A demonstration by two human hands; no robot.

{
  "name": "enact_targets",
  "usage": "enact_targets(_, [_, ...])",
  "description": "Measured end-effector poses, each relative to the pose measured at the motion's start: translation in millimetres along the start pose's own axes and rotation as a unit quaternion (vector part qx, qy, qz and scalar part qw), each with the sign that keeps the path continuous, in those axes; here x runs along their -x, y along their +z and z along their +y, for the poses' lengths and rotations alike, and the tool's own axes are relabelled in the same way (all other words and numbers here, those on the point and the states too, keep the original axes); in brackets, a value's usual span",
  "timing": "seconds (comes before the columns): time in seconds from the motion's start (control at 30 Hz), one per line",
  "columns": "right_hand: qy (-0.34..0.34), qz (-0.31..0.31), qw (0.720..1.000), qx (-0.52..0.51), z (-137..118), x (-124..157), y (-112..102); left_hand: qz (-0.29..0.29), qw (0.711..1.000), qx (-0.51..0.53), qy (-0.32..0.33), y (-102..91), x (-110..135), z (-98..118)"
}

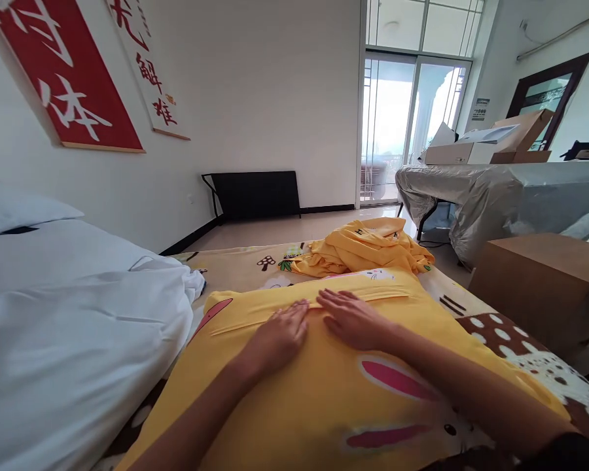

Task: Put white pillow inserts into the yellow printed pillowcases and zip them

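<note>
Going left to right: white quilt [88,320] at far left, bunched beside the pillow's left edge. Yellow pillow [294,405] lies straight ahead of the person, under both hands, on a patterned blanket [535,360]. Left hand [281,335] is palm down on it, fingers straight and together, pointing away and a bit right, tips at the seam [385,297]; nothing gripped that I can see. The seam is the line that matters: runs side to side near the pillow's far edge, so crosswise to the forearms, slanting up to the right in view. Hands meet near its middle, fingertips just beside each other, neither clearly nearer. Right hand [353,322] is also laid flat, fingers extended and angled left, no visible grasp. Pillow's own long axis: can't tell, near end is cut off by the frame. Yellow heap [358,245] sits past the far edge, more on the right hand's side. Box [540,281] stands well apart at right.
</note>
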State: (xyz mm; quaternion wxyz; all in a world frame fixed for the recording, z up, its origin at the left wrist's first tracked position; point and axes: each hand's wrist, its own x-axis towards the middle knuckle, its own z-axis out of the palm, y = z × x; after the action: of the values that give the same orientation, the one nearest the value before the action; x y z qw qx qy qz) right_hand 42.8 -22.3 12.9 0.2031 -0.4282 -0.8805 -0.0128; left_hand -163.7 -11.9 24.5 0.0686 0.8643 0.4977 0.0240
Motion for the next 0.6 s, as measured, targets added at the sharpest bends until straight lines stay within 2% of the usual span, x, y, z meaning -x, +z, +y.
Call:
enact_targets(0.07, [-0.016,-0.014,0.999,-0.025,-14.1,-7.5,15.9,0.008,0.999,-0.008,0.046,9.1,-9.2,11.9])
enact_targets(0.13, [-0.015,-0.022,0.999,-0.034,-8.5,2.7,25.8,0.023,0.998,-0.012,0.054,23.3,-5.6,2.1])
enact_targets(0.23, [0.022,-0.021,0.999,-0.028,19.5,34.0,24.2,0.076,0.997,-0.014,0.012,39.9,14.2,-30.2])
enact_targets(0.43, [0.088,-0.006,0.996,0.017,73.5,88.7,6.3,0.163,0.985,-0.016,-0.057,49.4,49.8,-78.5])
enact_targets(0.6, [0.151,0.026,0.985,0.081,103.8,126.6,1.1,0.176,0.973,-0.035,-0.146,52.0,74.6,-111.9])
